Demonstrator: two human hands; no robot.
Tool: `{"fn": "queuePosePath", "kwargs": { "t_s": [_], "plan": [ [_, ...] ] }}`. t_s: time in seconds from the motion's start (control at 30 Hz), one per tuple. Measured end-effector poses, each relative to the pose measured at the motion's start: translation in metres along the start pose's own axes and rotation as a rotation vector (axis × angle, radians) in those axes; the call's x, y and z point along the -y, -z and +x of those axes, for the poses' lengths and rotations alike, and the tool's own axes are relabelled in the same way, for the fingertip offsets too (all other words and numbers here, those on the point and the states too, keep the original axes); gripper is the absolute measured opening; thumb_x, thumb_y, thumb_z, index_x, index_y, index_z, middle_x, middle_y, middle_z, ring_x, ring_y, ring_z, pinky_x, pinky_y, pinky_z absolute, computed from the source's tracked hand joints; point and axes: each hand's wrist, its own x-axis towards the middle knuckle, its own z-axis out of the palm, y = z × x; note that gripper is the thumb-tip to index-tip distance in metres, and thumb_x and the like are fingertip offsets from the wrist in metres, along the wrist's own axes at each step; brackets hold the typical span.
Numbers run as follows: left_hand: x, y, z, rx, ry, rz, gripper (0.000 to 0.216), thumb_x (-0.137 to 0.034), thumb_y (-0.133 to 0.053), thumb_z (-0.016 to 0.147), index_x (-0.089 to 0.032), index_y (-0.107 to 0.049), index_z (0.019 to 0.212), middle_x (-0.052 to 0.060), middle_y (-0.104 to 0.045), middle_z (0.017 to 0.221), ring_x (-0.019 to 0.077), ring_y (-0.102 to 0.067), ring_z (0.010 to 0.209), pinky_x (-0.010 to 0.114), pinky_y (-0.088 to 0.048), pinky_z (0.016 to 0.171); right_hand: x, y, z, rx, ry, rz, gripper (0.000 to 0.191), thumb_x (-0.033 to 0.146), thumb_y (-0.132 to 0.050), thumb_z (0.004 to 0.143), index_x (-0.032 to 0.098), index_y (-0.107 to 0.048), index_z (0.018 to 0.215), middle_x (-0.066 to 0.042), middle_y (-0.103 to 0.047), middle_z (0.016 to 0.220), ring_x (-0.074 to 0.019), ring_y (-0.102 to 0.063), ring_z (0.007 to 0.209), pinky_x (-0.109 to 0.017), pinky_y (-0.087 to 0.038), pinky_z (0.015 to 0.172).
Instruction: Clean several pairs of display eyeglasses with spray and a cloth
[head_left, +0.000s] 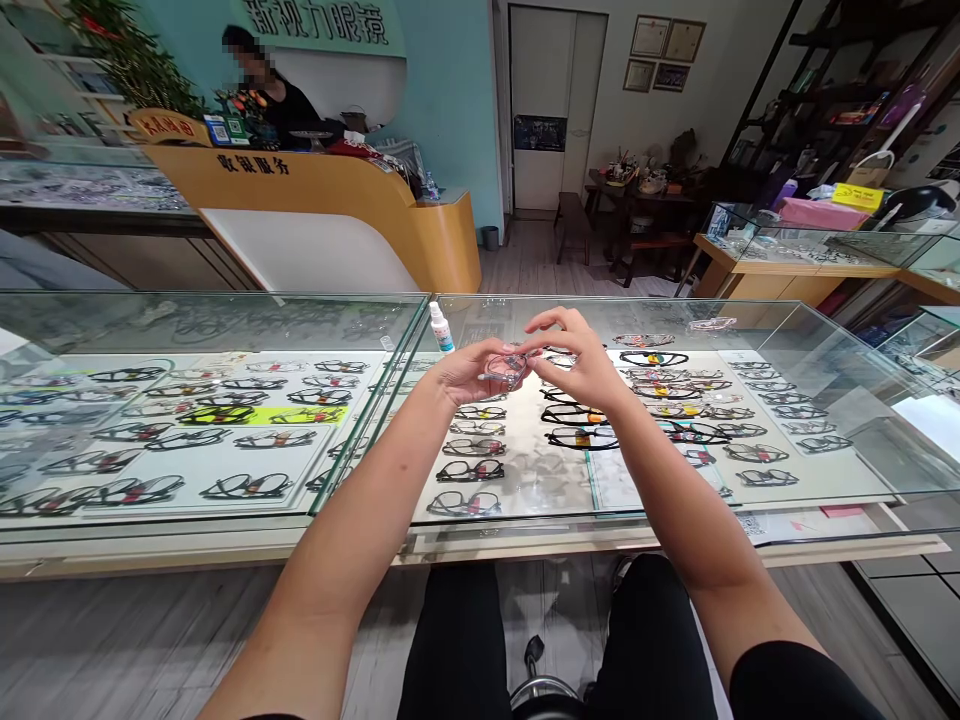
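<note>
Above the glass display case, my left hand (471,372) is closed on a pair of glasses (507,370) with a thin, clear-looking frame. My right hand (574,358) meets it from the right, thumb and fingertips pinched at the right end of the same glasses. Fingers cover part of the frame, so its full shape is hidden. Just behind my left hand, a small white spray bottle (440,328) stands upright. Under the glass below both hands lie rows of eyeglasses, among them a dark pair (470,471) and a black pair (581,438).
The glass display case (525,508) spans my front, with another case (352,500) adjoining on the left. Beyond stands an orange and white counter (315,220) with a person (289,105) behind it. A wooden bench (572,222) and a further case (810,250) stand at the back right.
</note>
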Motion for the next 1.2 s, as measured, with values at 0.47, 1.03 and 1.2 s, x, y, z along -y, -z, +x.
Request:
{"fn": "queuePosePath", "kwargs": {
  "t_s": [0.47, 1.03, 1.2],
  "plan": [
    [0.017, 0.02, 0.033, -0.605, -0.454, 0.857, 0.035, -0.048, -0.069, 0.105, -0.021, -0.061, 0.083, -0.004, -0.05, 0.065, 0.0148, -0.044, 0.06, 0.031, -0.028, 0.062, -0.041, 0.02, 0.003, -0.232, -0.22, -0.191, 0.019, 0.045, -0.078, 0.103, 0.029, -0.087, 0.104, -0.007, -0.076, 0.114, -0.0303, -0.067, 0.118, -0.051, -0.049, 0.111],
    [0.019, 0.023, 0.027, -0.684, -0.49, 1.289, 0.047, -0.052, -0.056, 0.108, -0.025, -0.047, 0.069, 0.003, -0.059, 0.068, 0.0228, -0.05, 0.068, 0.035, -0.024, 0.068, -0.133, 0.002, 0.064, 0.48, -0.756, -0.819, 0.015, 0.016, -0.08, 0.096, 0.02, -0.09, 0.106, -0.016, -0.083, 0.12, -0.0308, -0.064, 0.122, -0.046, -0.035, 0.11],
    [0.019, 0.022, 0.027, -0.674, -0.494, 1.299, 0.047, -0.052, -0.055, 0.108, -0.025, -0.047, 0.07, 0.004, -0.059, 0.069, 0.0235, -0.051, 0.07, 0.035, -0.022, 0.069, -0.135, -0.001, 0.059, 0.498, -0.813, -0.791, 0.012, 0.017, -0.079, 0.094, 0.018, -0.089, 0.102, -0.016, -0.084, 0.111, -0.0291, -0.067, 0.115, -0.047, -0.035, 0.109]
  ]
}}
